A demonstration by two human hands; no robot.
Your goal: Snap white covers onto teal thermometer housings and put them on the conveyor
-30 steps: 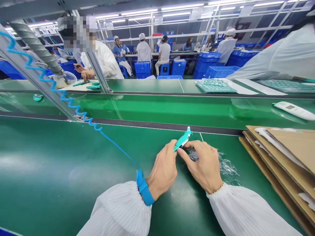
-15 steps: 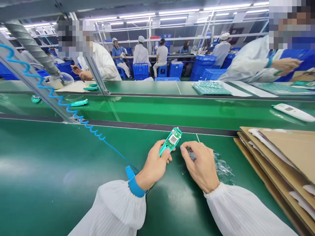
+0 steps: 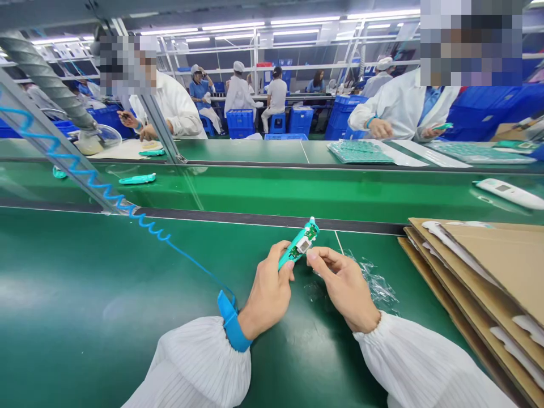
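My left hand grips a teal thermometer housing, tilted with its tip up and to the right. A green circuit board with a small grey display in a white frame shows inside its open side. The thumb and fingertips of my right hand are pinched at the right edge of the housing beside the display. Whatever lies between those fingertips is too small to make out. Crumpled clear plastic film lies on the green bench behind and beside my right hand.
Stacked cardboard sheets fill the right side. A blue coiled cord runs to my left wrist strap. On the green conveyor lie a white thermometer and teal housings. Co-workers sit across it.
My right hand has moved left to the housing, its fingertips closing at the display's edge. The housing has turned onto its side somewhat. A co-worker across on the right has shifted left.
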